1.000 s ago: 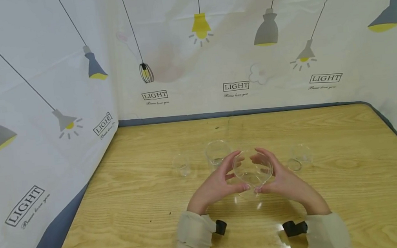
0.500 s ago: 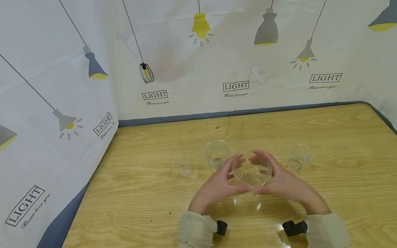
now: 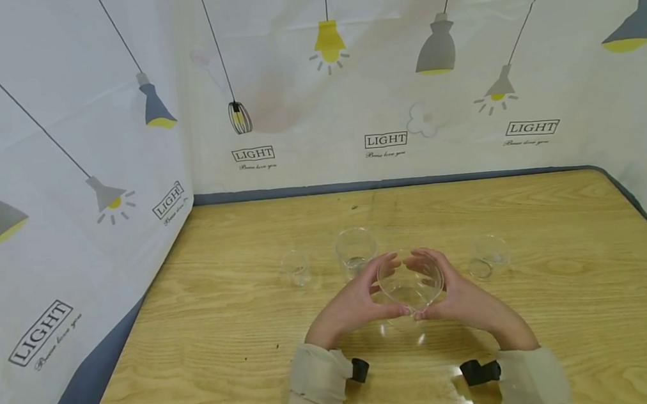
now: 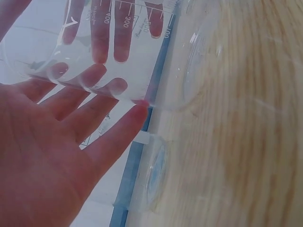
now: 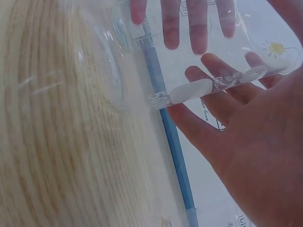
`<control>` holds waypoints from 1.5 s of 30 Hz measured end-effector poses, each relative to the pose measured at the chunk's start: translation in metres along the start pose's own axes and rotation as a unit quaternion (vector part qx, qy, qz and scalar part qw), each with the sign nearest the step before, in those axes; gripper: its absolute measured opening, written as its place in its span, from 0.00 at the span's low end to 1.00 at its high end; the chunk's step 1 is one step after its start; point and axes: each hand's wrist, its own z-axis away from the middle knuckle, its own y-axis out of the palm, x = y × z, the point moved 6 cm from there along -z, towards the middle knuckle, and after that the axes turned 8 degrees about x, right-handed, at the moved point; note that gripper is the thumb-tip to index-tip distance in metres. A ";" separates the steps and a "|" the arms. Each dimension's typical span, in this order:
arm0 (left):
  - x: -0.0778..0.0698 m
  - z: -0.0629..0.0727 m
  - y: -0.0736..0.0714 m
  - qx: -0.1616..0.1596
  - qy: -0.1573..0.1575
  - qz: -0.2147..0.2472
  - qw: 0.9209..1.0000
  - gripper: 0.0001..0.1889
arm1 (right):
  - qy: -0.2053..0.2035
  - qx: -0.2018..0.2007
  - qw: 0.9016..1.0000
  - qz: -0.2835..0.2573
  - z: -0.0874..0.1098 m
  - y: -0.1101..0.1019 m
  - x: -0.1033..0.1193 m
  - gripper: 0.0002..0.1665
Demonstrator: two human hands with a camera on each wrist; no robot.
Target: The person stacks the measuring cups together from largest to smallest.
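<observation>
One clear measuring beaker [image 3: 411, 282], gripped between both hands. My left hand [image 3: 360, 296] wraps its left side and my right hand [image 3: 465, 287] its right; fingertips reach round the far wall, thumbs nearly meet on the near wall. Reason, as I judge it: the wall is smooth and wide, so matched pressure from two sides should keep it level. Position: in front of me, at or just over the table [image 3: 216, 365]; whether the base touches, I cannot tell. Long axis roughly vertical, mouth up, spout toward me between the thumbs. Printed scale [image 4: 107, 17] runs along the wall, 100 nearest the base.

Left of the beaker, slightly behind: a larger vessel [image 3: 356, 245], upright. Farther left: a small vessel [image 3: 296, 268]. Right of the beaker: clear ware [image 3: 493, 251], one piece or two, unclear. This side spacing probably leaves my hands room. Well beyond the beaker: a lamp-printed sheet [image 3: 308, 158].
</observation>
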 end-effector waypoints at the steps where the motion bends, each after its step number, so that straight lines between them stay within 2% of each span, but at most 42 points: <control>1: 0.000 0.000 0.000 0.000 0.001 -0.002 1.000 0.46 | 0.000 0.001 1.000 -0.002 0.000 0.000 0.000 0.58; 8: 0.000 0.000 0.000 0.001 0.000 -0.007 1.000 0.46 | 0.015 -0.004 1.000 -0.014 0.000 0.001 0.000 0.61; 17: -0.001 0.001 -0.001 0.005 -0.007 -0.001 1.000 0.46 | 0.041 -0.001 0.999 0.005 0.002 0.001 -0.004 0.56; 20: -0.002 0.003 -0.002 0.005 -0.017 -0.010 1.000 0.46 | 0.043 0.000 0.999 0.009 0.002 0.001 -0.006 0.56; 24: -0.006 0.009 -0.008 -0.004 -0.048 -0.028 0.998 0.45 | 0.046 0.002 0.999 0.010 0.001 0.001 -0.007 0.56; 28: -0.010 0.017 -0.015 -0.014 -0.065 -0.028 0.997 0.42 | 0.051 -0.003 0.999 0.005 0.001 0.001 -0.007 0.56; 34: -0.014 0.025 -0.025 -0.019 -0.063 -0.040 0.997 0.35 | 0.058 -0.009 0.998 0.000 0.000 0.001 -0.006 0.56; 41: -0.018 0.029 -0.033 -0.037 -0.036 -0.029 0.998 0.26 | 0.060 -0.007 0.998 0.007 0.000 0.002 -0.007 0.55; 45: -0.018 0.031 -0.038 -0.060 -0.049 -0.034 0.996 0.25 | 0.060 -0.006 0.998 0.006 0.000 0.002 -0.008 0.55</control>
